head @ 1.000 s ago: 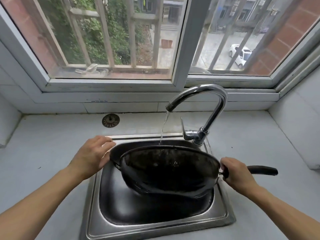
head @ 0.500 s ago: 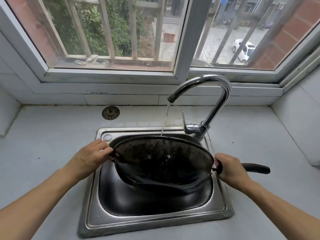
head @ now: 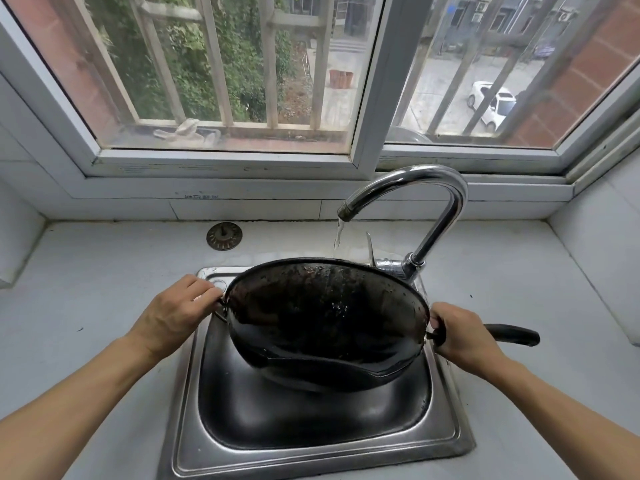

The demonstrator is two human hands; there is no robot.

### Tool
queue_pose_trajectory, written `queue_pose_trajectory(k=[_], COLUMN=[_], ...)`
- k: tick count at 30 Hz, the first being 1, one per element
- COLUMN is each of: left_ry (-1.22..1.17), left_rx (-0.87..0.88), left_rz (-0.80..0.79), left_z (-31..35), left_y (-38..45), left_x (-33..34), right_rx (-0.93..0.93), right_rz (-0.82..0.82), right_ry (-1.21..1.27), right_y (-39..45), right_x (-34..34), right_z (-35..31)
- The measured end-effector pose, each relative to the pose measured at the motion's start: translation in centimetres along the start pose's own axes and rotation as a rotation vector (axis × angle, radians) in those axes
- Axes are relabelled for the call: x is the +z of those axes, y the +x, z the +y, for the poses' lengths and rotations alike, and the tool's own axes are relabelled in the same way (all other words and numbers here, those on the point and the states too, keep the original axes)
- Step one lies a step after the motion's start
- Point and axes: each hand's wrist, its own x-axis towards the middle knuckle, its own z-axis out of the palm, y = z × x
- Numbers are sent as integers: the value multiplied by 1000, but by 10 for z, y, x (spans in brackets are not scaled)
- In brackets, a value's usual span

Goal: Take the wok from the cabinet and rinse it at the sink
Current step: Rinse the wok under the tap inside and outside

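A black wok (head: 325, 317) hangs over the steel sink (head: 311, 455), tilted so its dark, wet inside faces me. My left hand (head: 173, 313) grips the small loop handle on its left rim. My right hand (head: 464, 337) is closed around the base of the long black handle (head: 512, 334), which sticks out to the right. Water runs from the chrome tap (head: 415, 188) and falls behind the wok's far rim.
A round metal drain strainer (head: 224, 236) lies on the grey counter behind the sink. The tap's lever (head: 370, 247) stands just behind the wok. A barred window fills the back wall, and tiled walls close in both sides.
The wok has tipped up more steeply toward me and its far rim has risen toward the spout. My left hand has closed on the loop handle.
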Motion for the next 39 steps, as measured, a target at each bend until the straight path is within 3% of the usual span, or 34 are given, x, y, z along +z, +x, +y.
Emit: queue_pose_trajectory(k=[18, 39], left_ry=[-15, -44], left_rx=[-112, 60], left_rz=[4, 54], left_z=[-12, 2], left_y=[28, 93], left_x=[5, 11], right_rx=[7, 182], right_rz=[-79, -23], right_ry=[104, 182], right_y=[31, -10], right_x=[-9, -14], right_z=[10, 39])
